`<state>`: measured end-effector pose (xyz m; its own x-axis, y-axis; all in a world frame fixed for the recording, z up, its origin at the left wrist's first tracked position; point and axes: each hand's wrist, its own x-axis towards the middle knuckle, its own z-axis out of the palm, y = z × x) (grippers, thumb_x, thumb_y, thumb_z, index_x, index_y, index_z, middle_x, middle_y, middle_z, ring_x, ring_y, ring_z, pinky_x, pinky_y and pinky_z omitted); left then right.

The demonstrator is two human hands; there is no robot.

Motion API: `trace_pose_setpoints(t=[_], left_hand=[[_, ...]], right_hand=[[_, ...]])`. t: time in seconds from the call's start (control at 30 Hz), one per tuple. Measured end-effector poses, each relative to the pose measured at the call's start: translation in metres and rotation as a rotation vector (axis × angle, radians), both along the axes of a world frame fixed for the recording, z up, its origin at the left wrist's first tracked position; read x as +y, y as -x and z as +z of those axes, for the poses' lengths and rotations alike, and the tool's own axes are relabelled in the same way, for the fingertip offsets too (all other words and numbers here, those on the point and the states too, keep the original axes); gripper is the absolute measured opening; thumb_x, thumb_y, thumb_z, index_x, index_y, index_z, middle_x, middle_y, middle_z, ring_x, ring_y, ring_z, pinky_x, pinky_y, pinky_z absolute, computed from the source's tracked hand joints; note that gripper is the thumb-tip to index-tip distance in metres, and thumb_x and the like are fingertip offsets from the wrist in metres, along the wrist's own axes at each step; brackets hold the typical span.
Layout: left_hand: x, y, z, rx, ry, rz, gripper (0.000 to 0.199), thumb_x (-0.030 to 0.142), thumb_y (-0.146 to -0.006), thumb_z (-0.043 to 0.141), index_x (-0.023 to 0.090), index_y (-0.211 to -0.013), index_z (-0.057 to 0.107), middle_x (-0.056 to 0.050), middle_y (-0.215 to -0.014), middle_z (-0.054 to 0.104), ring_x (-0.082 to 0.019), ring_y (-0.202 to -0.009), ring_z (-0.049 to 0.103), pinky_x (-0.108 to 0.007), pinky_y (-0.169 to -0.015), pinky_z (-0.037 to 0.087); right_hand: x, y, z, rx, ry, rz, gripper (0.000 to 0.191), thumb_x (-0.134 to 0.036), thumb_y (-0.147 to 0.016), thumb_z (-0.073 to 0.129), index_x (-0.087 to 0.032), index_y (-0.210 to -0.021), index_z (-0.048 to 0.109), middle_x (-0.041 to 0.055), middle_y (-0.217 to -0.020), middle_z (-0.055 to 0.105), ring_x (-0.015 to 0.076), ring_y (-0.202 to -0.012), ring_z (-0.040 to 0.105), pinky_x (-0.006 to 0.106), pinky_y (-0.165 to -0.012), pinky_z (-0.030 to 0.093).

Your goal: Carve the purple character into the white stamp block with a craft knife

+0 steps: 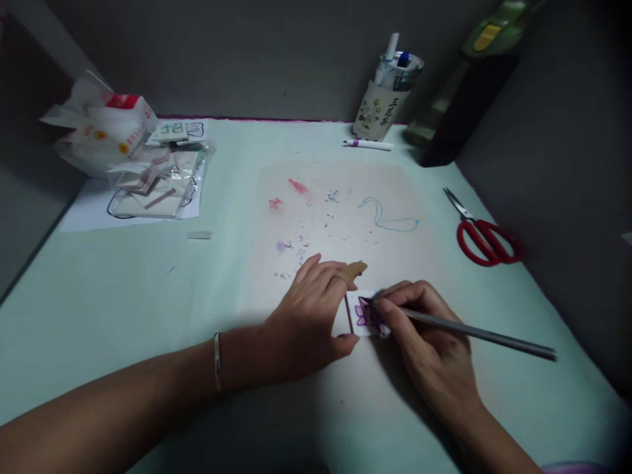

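A small white block (354,324) with a purple flower-like drawing lies on the mat near the front middle. My left hand (312,309) grips its left side, thumb at the near edge and fingers at the far edge. A tan bandage (353,271) wraps one of those fingers. My right hand (428,329) pinches a slim grey pen-shaped tool (484,334), its back end pointing right. The tool's dark pointed tip meets the block's drawn face. My right fingertips cover the block's right part. Whether the tip is a blade or a lead I cannot tell.
Red-handled scissors (481,240) lie at right. Behind are a purple-tipped marker (368,144), a pen cup (382,105) and a green bottle (461,85). Bagged white blocks (160,187) sit on paper at back left. Small scraps (291,247) dot the mat.
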<state>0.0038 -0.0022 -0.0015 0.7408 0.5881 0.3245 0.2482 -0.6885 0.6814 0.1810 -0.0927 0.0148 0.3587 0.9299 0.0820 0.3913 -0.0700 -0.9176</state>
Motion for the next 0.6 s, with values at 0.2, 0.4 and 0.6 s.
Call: trace_pose_setpoints(t=[0.2, 0.4, 0.6], left_hand=[[0.0, -0.0001, 0.0, -0.004, -0.002, -0.001, 0.077, 0.014, -0.077, 0.072, 0.013, -0.147, 0.04, -0.014, -0.123, 0.069, -0.033, -0.131, 0.06, -0.068, -0.126, 0.03], [0.0001, -0.0001, -0.0019, -0.008, -0.018, 0.0, 0.077, 0.015, -0.077, 0.073, 0.011, -0.147, 0.042, -0.015, -0.124, 0.069, -0.033, -0.131, 0.06, -0.066, -0.126, 0.03], [0.0, -0.0006, -0.0026, -0.02, -0.032, 0.005, 0.076, 0.014, -0.075, 0.074, 0.008, -0.145, 0.044, -0.015, -0.123, 0.069, -0.034, -0.13, 0.06, -0.067, -0.125, 0.032]], right_hand=[[-0.0008, 0.0015, -0.0009, -0.015, 0.006, 0.021, 0.015, -0.031, -0.102, 0.063, -0.026, -0.087, 0.062, -0.0008, -0.085, 0.067, 0.0157, -0.073, 0.059, 0.031, -0.063, 0.044], [0.0, 0.0025, -0.0005, -0.059, 0.022, 0.028, 0.016, -0.031, -0.102, 0.061, -0.026, -0.087, 0.06, -0.0014, -0.083, 0.067, 0.0151, -0.071, 0.059, 0.032, -0.063, 0.044], [0.0016, 0.0023, 0.0008, -0.066, 0.022, 0.072, 0.018, -0.031, -0.103, 0.059, -0.026, -0.086, 0.059, -0.0016, -0.082, 0.065, 0.015, -0.072, 0.058, 0.032, -0.063, 0.043]])
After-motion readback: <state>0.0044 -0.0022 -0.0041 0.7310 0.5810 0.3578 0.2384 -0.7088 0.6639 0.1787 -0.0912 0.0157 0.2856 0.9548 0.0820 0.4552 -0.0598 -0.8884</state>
